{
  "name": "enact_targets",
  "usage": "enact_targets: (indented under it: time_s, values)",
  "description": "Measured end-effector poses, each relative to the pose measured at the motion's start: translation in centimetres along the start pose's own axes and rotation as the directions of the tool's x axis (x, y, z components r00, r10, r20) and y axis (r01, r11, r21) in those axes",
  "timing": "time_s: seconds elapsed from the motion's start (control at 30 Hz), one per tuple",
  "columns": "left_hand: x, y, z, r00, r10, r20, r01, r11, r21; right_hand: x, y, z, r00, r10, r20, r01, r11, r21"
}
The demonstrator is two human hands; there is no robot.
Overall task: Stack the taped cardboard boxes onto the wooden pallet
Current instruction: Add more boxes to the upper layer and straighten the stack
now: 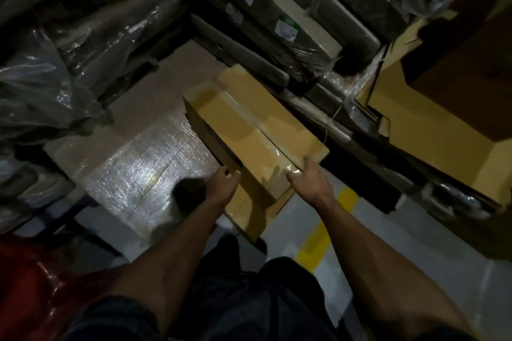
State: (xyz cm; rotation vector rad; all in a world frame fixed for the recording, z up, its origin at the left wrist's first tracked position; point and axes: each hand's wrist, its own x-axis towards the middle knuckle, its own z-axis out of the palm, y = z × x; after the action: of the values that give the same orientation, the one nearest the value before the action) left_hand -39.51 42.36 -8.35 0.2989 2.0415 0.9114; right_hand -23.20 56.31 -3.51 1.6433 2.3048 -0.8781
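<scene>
Both of the person's hands were on the near end of a long taped cardboard box point(249, 130), which lay tilted, its far end reaching away from the hands toward a stack of stretch-wrapped flat cartons point(279, 25). The left hand point(221, 188) gripped the box's near left corner, thumb on the top edge and fingers curled down the dark side wall. The right hand point(310, 177) held the near right edge, its thumb pressed on the shiny strip of clear tape point(266, 130) that ran the length of the lid; its fingers were hidden below the edge. The box was sealed, so its contents could not be seen. Directly under the hands sat a second cardboard box point(249, 216), also closed, jutting over the grey floor with its yellow line point(321, 241). Left of the left hand lay a flat load covered in glinting plastic film point(144, 169). Beyond the right hand stood a big open cardboard carton point(443, 130), its inside too dark to make out. Whether any pallet lay beneath these could not be told.
</scene>
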Motion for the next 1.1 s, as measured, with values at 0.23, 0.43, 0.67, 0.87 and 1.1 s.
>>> enact_targets:
  time_s: [0.23,0.43,0.67,0.87,1.1]
  values:
    - [7.7,0.0,3.3,0.956,-0.292,-0.025,0.263,0.891,-0.370,10.3,-0.5,-3.6,0.994,-0.024,0.104,0.023,1.000,0.009]
    - [10.8,3.7,7.7,0.885,-0.450,-0.119,0.295,0.741,-0.603,22.7,2.4,-2.9,0.965,-0.048,0.257,0.039,0.998,0.041]
    - [17.5,3.9,12.1,0.858,-0.464,-0.219,0.239,0.740,-0.629,33.7,5.7,-0.4,0.899,-0.210,0.385,0.258,0.963,-0.079]
    - [21.0,2.2,14.2,0.826,-0.407,-0.390,0.115,0.799,-0.590,38.5,5.6,2.1,0.817,-0.371,0.441,0.327,0.929,0.176]
    - [21.8,1.1,15.1,0.797,-0.375,-0.473,0.013,0.795,-0.607,38.8,5.1,2.7,0.826,-0.367,0.428,0.315,0.930,0.191]
